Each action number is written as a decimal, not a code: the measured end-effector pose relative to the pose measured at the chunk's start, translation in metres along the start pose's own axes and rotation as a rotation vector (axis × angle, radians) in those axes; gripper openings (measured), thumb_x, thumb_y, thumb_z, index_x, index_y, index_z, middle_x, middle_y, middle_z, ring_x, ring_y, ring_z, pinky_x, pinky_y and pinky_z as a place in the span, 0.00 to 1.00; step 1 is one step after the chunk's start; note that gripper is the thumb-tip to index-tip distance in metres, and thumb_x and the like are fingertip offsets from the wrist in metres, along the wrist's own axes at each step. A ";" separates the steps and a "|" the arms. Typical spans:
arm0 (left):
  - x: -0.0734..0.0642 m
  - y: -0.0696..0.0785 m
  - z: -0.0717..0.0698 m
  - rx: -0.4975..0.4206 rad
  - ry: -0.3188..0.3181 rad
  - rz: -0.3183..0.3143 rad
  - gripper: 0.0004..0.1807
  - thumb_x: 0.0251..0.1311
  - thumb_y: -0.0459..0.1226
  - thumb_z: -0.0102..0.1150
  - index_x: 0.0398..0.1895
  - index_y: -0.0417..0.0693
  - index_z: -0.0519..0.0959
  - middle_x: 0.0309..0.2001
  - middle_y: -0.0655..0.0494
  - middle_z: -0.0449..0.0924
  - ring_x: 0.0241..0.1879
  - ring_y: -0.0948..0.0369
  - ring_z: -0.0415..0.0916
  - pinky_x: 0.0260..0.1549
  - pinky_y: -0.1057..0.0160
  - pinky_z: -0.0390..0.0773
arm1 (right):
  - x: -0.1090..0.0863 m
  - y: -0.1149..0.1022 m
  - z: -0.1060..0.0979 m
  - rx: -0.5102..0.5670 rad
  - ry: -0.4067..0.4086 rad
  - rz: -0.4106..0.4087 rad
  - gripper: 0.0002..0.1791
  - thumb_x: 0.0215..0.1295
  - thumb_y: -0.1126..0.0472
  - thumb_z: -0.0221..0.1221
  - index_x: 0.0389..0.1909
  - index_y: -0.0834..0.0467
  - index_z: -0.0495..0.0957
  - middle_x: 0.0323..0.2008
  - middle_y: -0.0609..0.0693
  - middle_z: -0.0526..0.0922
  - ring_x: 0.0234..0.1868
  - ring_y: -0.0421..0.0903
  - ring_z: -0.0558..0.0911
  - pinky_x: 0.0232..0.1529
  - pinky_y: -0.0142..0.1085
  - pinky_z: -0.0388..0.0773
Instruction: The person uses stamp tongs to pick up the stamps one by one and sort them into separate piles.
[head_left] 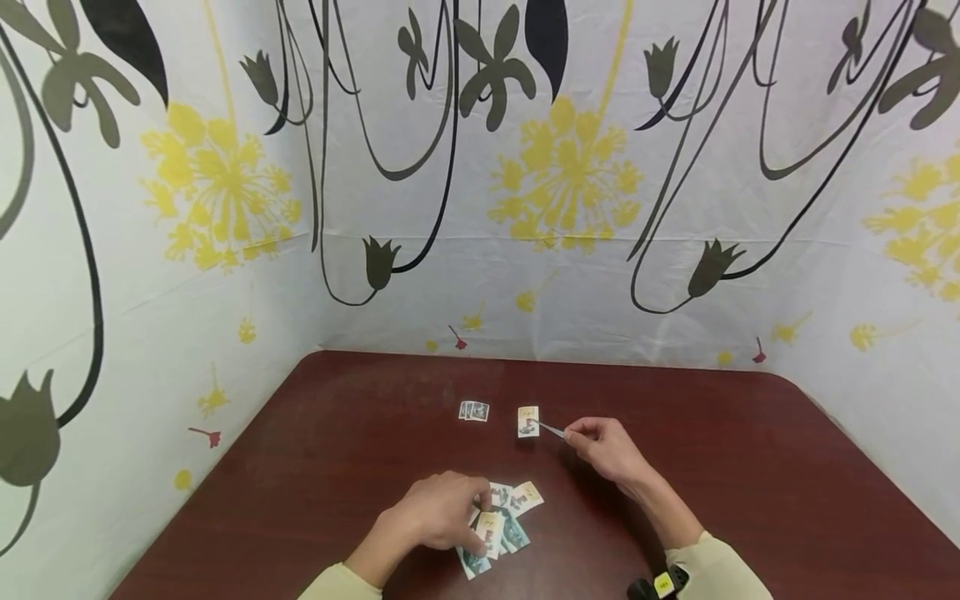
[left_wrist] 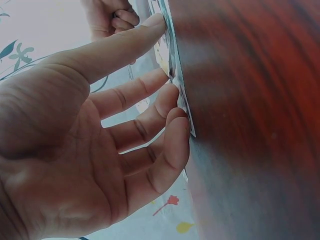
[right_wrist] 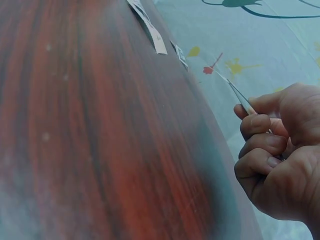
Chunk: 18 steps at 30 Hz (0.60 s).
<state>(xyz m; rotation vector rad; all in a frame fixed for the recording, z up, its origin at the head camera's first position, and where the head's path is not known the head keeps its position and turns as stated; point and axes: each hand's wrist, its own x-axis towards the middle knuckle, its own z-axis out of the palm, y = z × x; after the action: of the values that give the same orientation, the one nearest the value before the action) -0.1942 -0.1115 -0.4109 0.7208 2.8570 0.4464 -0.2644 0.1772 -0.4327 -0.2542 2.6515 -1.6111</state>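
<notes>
My right hand (head_left: 609, 450) pinches metal tweezers (right_wrist: 241, 97), its other fingers curled in. In the head view the tweezer tips overlap a single yellow-and-white postage stamp (head_left: 528, 415); in the right wrist view they appear against the wall covering, apart from the stamps. My left hand (head_left: 442, 510) rests over a loose pile of stamps, thumb and bent fingertips at it. That pile has a yellowish stamp (head_left: 491, 530) on top, blue-green ones (head_left: 514, 533) beneath, and another yellowish stamp (head_left: 526, 498) at its far right. The hand covers the pile's left part.
A small overlapping group of dark-pictured stamps (head_left: 477, 411) lies left of the single stamp. Everything lies on a dark red-brown table (head_left: 360, 433) with rounded far corners. A white flower-patterned covering (head_left: 465, 275) surrounds the table. A black-and-yellow device (head_left: 663, 585) is at my right wrist.
</notes>
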 end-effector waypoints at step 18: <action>-0.005 0.006 -0.005 0.019 0.007 -0.014 0.23 0.42 0.50 0.85 0.39 0.63 0.80 0.33 0.69 0.77 0.32 0.65 0.71 0.30 0.60 0.72 | 0.011 -0.002 0.007 -0.050 0.056 0.068 0.10 0.76 0.64 0.59 0.44 0.67 0.85 0.31 0.50 0.79 0.33 0.46 0.74 0.34 0.38 0.70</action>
<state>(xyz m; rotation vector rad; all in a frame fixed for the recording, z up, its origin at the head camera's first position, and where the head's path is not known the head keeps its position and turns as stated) -0.1885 -0.1099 -0.4042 0.7037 2.8749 0.4217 -0.2745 0.1688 -0.4333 -0.1206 2.7124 -1.5558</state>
